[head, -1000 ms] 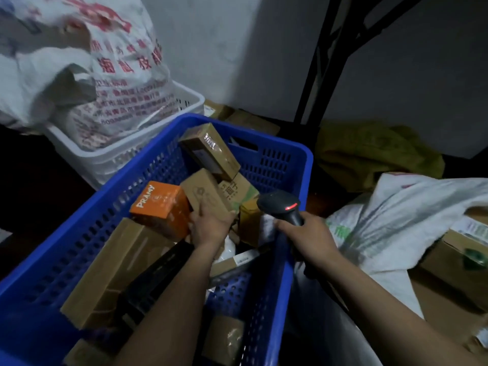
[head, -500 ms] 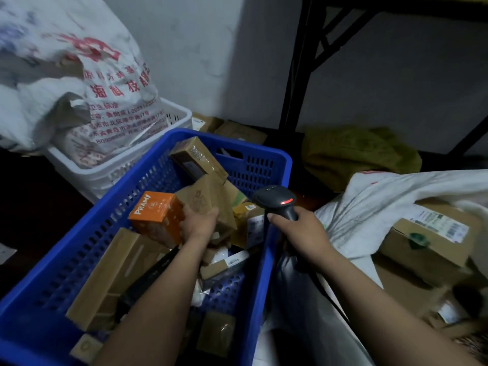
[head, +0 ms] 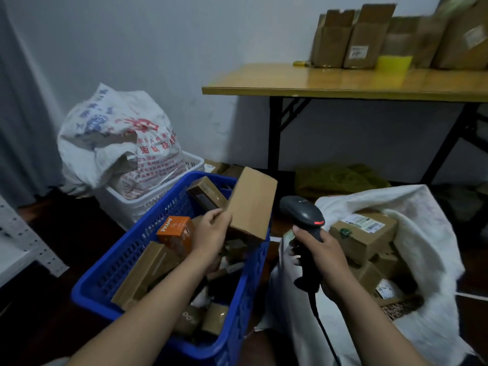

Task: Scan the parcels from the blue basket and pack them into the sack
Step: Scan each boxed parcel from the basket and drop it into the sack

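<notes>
A: Which step is in hand?

B: The scan, I'd judge. The left hand (head: 211,233) grips a box (head: 250,204) by its lower corner, thumb on the near face and fingers curled behind. It holds the box tilted above the far end of the blue basket (head: 124,260). The right hand (head: 320,250) is wrapped round the grip of the scanner (head: 303,215), whose red light is lit. The scanner's head sits just right of the box and does not touch it.

A: What does the next move call for?

B: The face turned our way shows no label that I can make out. The box likely needs turning until its barcode faces the scanner's head. After that it goes into the sack (head: 427,233), which lies open just right of the right hand.

A: Any writing?

B: The orange box (head: 175,233) just left of the left hand, in the basket, reads "PRAMY". A labelled box (head: 364,233) in the sack, just beyond the right hand, has a white shipping label with a barcode, but the print is too small to read. The printed bag (head: 118,143), well up and left of the left hand, bears red and blue Chinese characters that I cannot read with certainty.
</notes>
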